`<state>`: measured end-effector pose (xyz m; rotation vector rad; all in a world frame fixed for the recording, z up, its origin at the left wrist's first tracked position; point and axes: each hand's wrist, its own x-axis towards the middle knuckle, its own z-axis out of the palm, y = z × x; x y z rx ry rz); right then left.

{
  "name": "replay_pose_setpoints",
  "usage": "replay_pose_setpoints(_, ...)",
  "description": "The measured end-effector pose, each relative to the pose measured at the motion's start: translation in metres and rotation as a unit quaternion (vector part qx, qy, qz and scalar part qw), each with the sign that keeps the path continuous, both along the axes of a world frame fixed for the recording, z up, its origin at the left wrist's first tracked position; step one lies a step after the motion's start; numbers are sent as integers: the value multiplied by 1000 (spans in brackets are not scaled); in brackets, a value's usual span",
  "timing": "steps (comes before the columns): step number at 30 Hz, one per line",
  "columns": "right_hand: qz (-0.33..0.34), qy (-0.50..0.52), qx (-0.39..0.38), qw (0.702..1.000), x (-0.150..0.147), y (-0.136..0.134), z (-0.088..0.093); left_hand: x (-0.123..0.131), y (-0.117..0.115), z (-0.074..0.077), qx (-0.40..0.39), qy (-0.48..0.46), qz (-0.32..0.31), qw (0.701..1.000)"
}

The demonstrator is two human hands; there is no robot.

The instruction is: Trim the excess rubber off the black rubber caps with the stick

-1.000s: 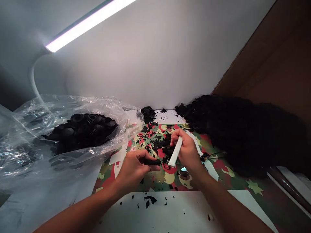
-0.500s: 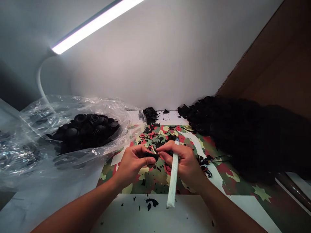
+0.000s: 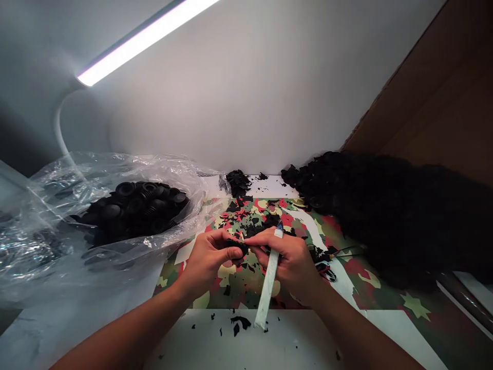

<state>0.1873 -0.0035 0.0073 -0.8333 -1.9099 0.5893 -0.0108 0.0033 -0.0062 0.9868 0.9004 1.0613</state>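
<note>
Pinched between the thumb and fingers of my left hand (image 3: 206, 259) is a small black rubber part (image 3: 239, 246), mostly hidden by the fingers. My right hand (image 3: 295, 259) meets it from the right, its index fingertip touching the part's edge. A knife with a long white wrapped handle (image 3: 267, 288) lies across the right hand, held in its grip. The knife's short dark tip (image 3: 280, 225) points away from me, clear of the part. Black scraps (image 3: 252, 226) are strewn under and beyond both hands on the patterned sheet (image 3: 246, 295).
A clear plastic bag (image 3: 154, 246) with many black round parts (image 3: 127, 203) lies left. At right rises a large black heap (image 3: 385, 216) beside a cardboard panel (image 3: 431, 87). Scissors-like handles (image 3: 326, 271) lie near my right wrist. A lit lamp (image 3: 150, 41) hangs above.
Both hands have shifted slightly left with the black rubber part. The knife's handle end has swung left, and my right index finger now lies straighter against the part.
</note>
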Motion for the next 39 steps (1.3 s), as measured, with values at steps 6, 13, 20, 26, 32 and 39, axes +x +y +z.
replay_pose_setpoints(6,-51,-64,165,983,-3,-2,-1,1,-2,0,-16,-3,-6,1000)
replay_pose_setpoints(13,-134,-144,163,967,-1,2,-1,2,-3,2,6,34,1,999)
replay_pose_setpoints(20,-162,49,-178,969,11,12,5,-1,-7,6,18,0,12,1000)
replay_pose_setpoints(26,-65,57,-185,979,-3,-3,7,2,-4,7,21,0,29,999)
replay_pose_setpoints(32,-43,111,-188,975,-2,-7,5,2,-6,7,33,31,44,998)
replay_pose_setpoints(39,-74,135,-166,974,-10,-10,9,0,-1,-3,14,-7,39,999)
